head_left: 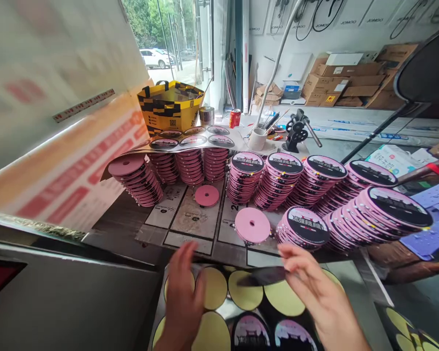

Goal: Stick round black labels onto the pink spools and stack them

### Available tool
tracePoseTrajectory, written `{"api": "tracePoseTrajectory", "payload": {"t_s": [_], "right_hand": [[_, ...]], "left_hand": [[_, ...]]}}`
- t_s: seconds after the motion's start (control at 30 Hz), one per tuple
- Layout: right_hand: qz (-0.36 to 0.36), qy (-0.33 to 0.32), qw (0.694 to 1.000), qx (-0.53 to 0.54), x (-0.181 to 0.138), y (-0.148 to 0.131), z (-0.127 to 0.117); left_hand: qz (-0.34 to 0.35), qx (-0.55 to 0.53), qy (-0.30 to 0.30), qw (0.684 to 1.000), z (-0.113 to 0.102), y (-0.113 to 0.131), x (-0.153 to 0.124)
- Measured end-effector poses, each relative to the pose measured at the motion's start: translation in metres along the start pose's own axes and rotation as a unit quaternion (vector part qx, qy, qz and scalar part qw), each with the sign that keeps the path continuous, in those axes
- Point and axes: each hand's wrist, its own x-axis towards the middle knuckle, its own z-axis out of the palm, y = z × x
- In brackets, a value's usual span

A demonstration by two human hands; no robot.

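Observation:
My right hand (320,292) pinches the edge of a dark round sticker (261,277), tilted nearly edge-on and blurred. My left hand (183,297) is held above the left side of a sticker sheet (219,308), fingers apart and slightly blurred. Pale yellow circles cover much of the sheet, and printed pink-and-black stickers (251,334) show at its near edge. Beyond my hands a plain pink disc (261,226) with a small centre hole lies beside a short stack of labelled pink discs (303,226). Another pink disc (207,196) lies farther back.
Tall stacks of labelled pink discs (380,219) lean at the right. Printed sheets (192,141) rest over stacks at the back left, near a yellow bag (171,107). A red can (234,118) and a black clamp-like tool (299,130) stand behind. A large panel (58,97) slants at left.

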Motion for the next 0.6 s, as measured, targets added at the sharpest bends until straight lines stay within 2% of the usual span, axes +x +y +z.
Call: {"api": "tracePoseTrajectory", "payload": {"t_s": [0.03,0.1,0.17,0.23,0.37,0.43,0.53,0.6], "right_hand": [[0.043,-0.01,0.998,0.032,0.013,-0.002,0.002],[0.101,-0.02,0.991,0.085,0.032,-0.001,0.011],[0.123,-0.022,0.985,0.116,0.041,0.004,0.02],[0.137,-0.017,0.98,0.145,0.042,0.009,0.026],[0.161,-0.019,0.965,0.205,0.027,0.008,0.026],[0.169,-0.016,0.956,0.238,0.016,0.002,0.023],[0.17,-0.035,0.946,0.275,0.003,-0.008,0.017],[0.149,-0.072,0.952,0.256,-0.001,-0.012,0.013]], "left_hand": [[0.037,-0.015,-0.033,0.999,0.013,0.016,0.008],[0.056,-0.058,-0.065,0.995,0.037,0.04,0.026],[0.058,-0.085,-0.08,0.991,0.057,0.049,0.043],[0.056,-0.108,-0.088,0.989,0.067,0.048,0.055],[0.041,-0.162,-0.093,0.981,0.062,0.046,0.052],[0.003,-0.241,-0.104,0.965,0.053,0.05,0.039],[-0.113,-0.418,-0.09,0.897,0.039,0.056,0.018],[-0.188,-0.49,-0.076,0.848,0.034,0.058,0.006]]}}
